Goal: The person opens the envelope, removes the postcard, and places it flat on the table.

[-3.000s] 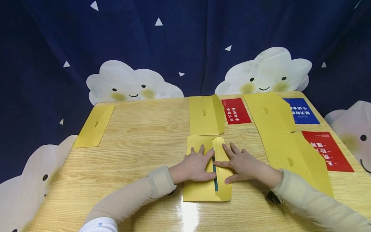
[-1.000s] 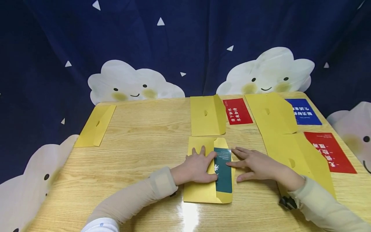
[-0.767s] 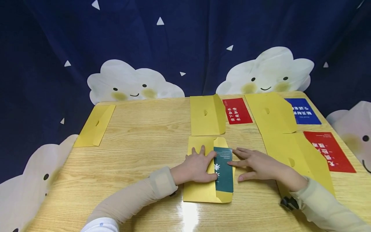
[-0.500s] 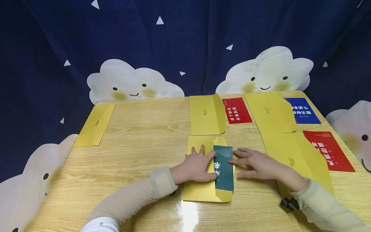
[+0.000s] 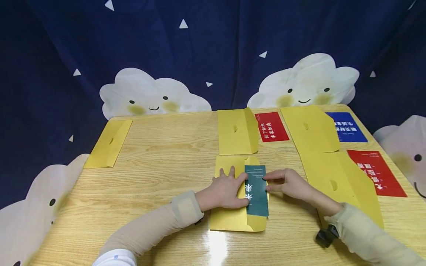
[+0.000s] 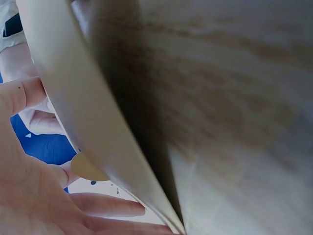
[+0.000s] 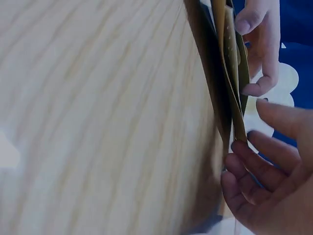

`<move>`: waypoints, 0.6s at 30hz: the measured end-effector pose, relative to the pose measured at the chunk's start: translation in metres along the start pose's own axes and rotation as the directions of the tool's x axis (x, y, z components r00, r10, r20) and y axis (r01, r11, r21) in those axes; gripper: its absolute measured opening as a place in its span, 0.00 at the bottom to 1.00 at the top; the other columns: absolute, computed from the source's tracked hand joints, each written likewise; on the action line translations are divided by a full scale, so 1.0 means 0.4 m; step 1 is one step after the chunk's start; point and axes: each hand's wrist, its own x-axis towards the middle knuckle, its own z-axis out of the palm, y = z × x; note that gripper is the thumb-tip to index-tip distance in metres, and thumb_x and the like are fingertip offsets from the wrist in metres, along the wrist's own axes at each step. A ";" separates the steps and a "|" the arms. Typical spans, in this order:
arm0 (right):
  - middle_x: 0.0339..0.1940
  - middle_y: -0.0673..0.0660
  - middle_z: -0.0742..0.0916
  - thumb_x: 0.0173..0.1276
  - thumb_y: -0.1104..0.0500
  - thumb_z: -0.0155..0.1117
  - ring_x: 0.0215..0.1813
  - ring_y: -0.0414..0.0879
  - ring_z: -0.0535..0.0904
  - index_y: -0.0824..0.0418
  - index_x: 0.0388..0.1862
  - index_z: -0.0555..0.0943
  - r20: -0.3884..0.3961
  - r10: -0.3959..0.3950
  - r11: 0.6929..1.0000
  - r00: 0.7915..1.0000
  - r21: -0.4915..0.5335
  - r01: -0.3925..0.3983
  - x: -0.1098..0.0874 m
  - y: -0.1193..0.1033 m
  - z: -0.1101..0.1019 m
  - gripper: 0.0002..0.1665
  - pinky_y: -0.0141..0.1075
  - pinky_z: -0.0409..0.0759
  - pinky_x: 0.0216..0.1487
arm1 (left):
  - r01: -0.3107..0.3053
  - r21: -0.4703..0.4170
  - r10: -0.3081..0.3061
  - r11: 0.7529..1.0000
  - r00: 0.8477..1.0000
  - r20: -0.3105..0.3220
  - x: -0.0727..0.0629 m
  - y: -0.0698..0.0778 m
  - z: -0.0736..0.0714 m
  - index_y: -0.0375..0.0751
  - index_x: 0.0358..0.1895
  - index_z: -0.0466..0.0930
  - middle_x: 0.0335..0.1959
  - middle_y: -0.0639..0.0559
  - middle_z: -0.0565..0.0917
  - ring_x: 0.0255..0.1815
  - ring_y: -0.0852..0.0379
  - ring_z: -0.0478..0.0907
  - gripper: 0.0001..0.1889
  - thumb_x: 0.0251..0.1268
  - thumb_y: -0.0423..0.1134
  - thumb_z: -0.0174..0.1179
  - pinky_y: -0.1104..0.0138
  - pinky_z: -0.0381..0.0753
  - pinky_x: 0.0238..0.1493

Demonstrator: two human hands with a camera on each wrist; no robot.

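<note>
In the head view a yellow envelope [image 5: 229, 220] lies on the table with its flap turned to the right. A dark green card [image 5: 257, 201] with white characters sticks partly out of its mouth, the left part hidden inside. My left hand [image 5: 226, 190] rests spread on the envelope, index finger and thumb reaching the card's left side. My right hand [image 5: 291, 184] touches the card's right edge with thumb and fingertips. The right wrist view has my right fingers [image 7: 259, 166] gently bent at the paper edges, the thumb standing off. The envelope's edge [image 6: 93, 103] crosses the left wrist view.
Behind lies another yellow envelope [image 5: 231, 142] beside a red card [image 5: 277, 131]. Two more envelopes, one far [image 5: 316, 136] and one near [image 5: 323, 166], lie at right with a blue card [image 5: 352, 136] and a red card [image 5: 387, 181]. A yellow envelope [image 5: 103, 151] sits far left.
The green card has come out of the envelope to the right, shifted slightly away from me and turned a little. My right fingers have drawn together at its edge. My left hand has stayed put.
</note>
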 end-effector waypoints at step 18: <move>0.30 0.60 0.83 0.54 0.68 0.66 0.29 0.43 0.79 0.78 0.47 0.73 -0.102 0.327 0.874 0.939 0.410 -0.260 0.010 -0.007 0.021 0.23 0.34 0.79 0.30 | 0.011 0.020 -0.011 1.000 1.000 0.001 0.001 0.004 0.001 0.56 0.62 0.57 0.63 0.29 0.61 0.56 0.22 0.60 0.34 0.52 0.62 0.53 0.37 0.69 0.41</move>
